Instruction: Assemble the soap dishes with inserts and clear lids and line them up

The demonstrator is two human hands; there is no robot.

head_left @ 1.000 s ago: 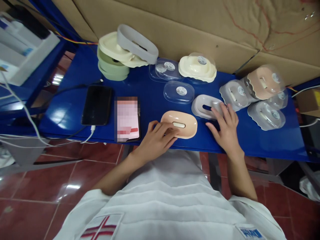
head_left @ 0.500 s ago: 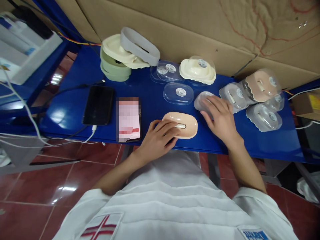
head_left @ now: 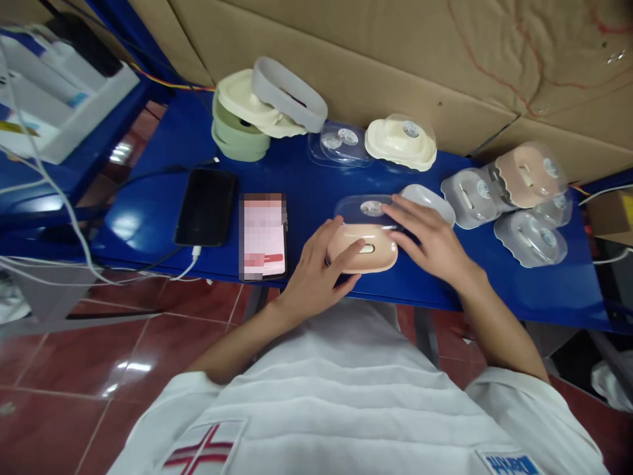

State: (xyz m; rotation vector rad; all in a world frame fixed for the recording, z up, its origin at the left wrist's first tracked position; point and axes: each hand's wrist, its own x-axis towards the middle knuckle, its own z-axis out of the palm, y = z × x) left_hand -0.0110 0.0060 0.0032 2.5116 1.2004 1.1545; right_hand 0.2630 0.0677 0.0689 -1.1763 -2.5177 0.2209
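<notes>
A glossy peach oval plastic piece [head_left: 383,256] with a small pale insert in its central slot lies near the front edge of the blue table. My left hand [head_left: 324,260] grips its left end, the index finger reaching over the top to the slot. Just behind it, a clear oval lid [head_left: 352,207] with a round sticker is pinched at its right side by my right hand [head_left: 428,243]. The right thumb is at the peach piece's right end. A whitish oval piece [head_left: 431,200] lies beyond my right fingers, partly hidden by them.
Lidded grey pieces [head_left: 469,198] and a lidded peach piece [head_left: 527,175] are piled at the right. Behind are a cream piece [head_left: 398,142], clear lids [head_left: 336,152] and a green, cream and grey stack [head_left: 242,142]. Two phones, a dark one [head_left: 205,208] and a lit one [head_left: 264,234], lie left.
My right hand has moved left from the whitish piece to the clear lid, which now sits closer to the peach piece. The left index finger has shifted on the slot. The view has turned slightly.
</notes>
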